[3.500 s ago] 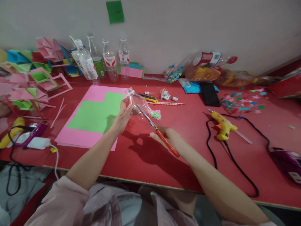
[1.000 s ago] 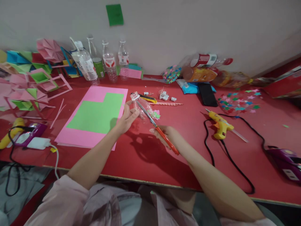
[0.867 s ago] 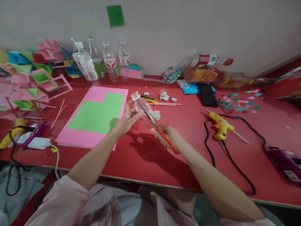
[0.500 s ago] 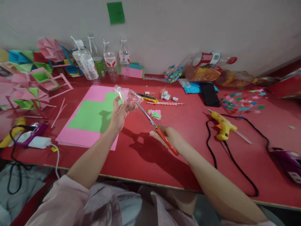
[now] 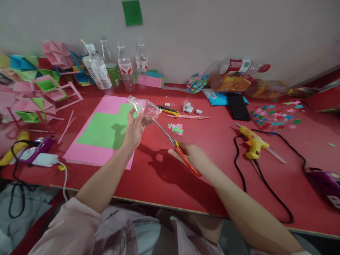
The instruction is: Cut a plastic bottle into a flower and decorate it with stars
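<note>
My left hand (image 5: 135, 128) is closed round a clear plastic bottle piece (image 5: 150, 109), held above the pink paper (image 5: 106, 156) and the green paper (image 5: 101, 131). In my right hand (image 5: 190, 156) are red-handled scissors (image 5: 186, 159), their blade tips touching or very near the lower edge of the bottle piece. Small pink and green paper stars (image 5: 176, 129) lie just right of the blades. Behind them are a yellow cutter (image 5: 170, 111), a striped straw (image 5: 187, 117) and several small white pieces (image 5: 188, 108).
Several bottles (image 5: 125, 69) stand along the wall, with folded paper shapes (image 5: 47, 85) at left. Toward the right are a yellow glue gun (image 5: 254, 143) with a black cord, a phone (image 5: 238, 106), lying bottles (image 5: 230, 83) and a star-covered clear piece (image 5: 276, 115).
The scissors have turned slightly in my right hand, and their handles look a little wider apart. My left hand and the bottle piece have barely moved.
</note>
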The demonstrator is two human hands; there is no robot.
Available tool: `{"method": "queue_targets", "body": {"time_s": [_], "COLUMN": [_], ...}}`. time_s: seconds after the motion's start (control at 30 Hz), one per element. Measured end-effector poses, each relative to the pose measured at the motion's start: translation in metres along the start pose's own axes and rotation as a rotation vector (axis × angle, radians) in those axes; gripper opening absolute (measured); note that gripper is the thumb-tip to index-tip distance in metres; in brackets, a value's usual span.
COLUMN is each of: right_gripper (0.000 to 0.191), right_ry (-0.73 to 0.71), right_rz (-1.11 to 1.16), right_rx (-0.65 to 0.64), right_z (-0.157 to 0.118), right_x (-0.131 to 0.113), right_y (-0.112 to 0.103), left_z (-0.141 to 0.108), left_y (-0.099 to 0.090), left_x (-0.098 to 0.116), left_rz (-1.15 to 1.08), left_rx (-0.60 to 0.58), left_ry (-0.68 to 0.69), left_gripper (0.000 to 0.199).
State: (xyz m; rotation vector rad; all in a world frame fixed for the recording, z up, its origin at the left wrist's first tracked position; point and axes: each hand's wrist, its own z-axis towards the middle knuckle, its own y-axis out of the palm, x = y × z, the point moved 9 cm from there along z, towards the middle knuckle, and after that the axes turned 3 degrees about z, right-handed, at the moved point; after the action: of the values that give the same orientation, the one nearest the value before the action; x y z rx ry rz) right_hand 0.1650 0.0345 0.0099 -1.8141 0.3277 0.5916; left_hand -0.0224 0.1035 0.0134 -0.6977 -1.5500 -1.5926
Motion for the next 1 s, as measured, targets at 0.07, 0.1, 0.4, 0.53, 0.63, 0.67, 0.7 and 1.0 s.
{"method": "queue_targets", "body": {"time_s": [0.07, 0.1, 0.4, 0.53, 0.63, 0.67, 0.7, 1.0], "right_gripper": [0.052, 0.052, 0.051, 0.052, 0.054, 0.054, 0.054, 0.053], "right_ry": [0.007, 0.008, 0.001, -0.012, 0.009, 0.010, 0.004, -0.019], "right_rz": [0.013, 0.020, 0.065, 0.089, 0.105, 0.108, 0.111, 0.092], "right_rx": [0.000, -0.001, -0.011, -0.025, -0.068, -0.070, -0.062, -0.005], "right_z": [-0.0003, -0.0004, 0.0003, 0.0014, 0.0008, 0.0003, -0.0002, 0.0011], "right_x": [0.0000, 0.0000, 0.0011, 0.0005, 0.0016, 0.0012, 0.0004, 0.0001], "right_y": [-0.0002, -0.0002, 0.0014, 0.0017, 0.0053, 0.0054, 0.0048, 0.0021], "left_z": [0.0000, 0.0001, 0.0001, 0.0005, 0.0006, 0.0005, 0.0005, 0.0011], "left_y": [0.0011, 0.0014, 0.0034, 0.0023, 0.0022, 0.0025, 0.0029, 0.0037], "left_x": [-0.0012, -0.0015, -0.0009, -0.0006, -0.0002, -0.0001, 0.0001, 0.0029], "left_rz": [0.009, 0.007, 0.000, 0.004, 0.012, 0.014, 0.015, -0.003], "left_rx": [-0.017, -0.025, -0.083, -0.072, -0.065, -0.065, -0.068, -0.069], "left_ry": [0.001, 0.004, 0.032, 0.025, 0.019, 0.017, 0.016, 0.015], "left_gripper": [0.033, 0.034, 0.034, 0.034, 0.034, 0.034, 0.034, 0.035]}}
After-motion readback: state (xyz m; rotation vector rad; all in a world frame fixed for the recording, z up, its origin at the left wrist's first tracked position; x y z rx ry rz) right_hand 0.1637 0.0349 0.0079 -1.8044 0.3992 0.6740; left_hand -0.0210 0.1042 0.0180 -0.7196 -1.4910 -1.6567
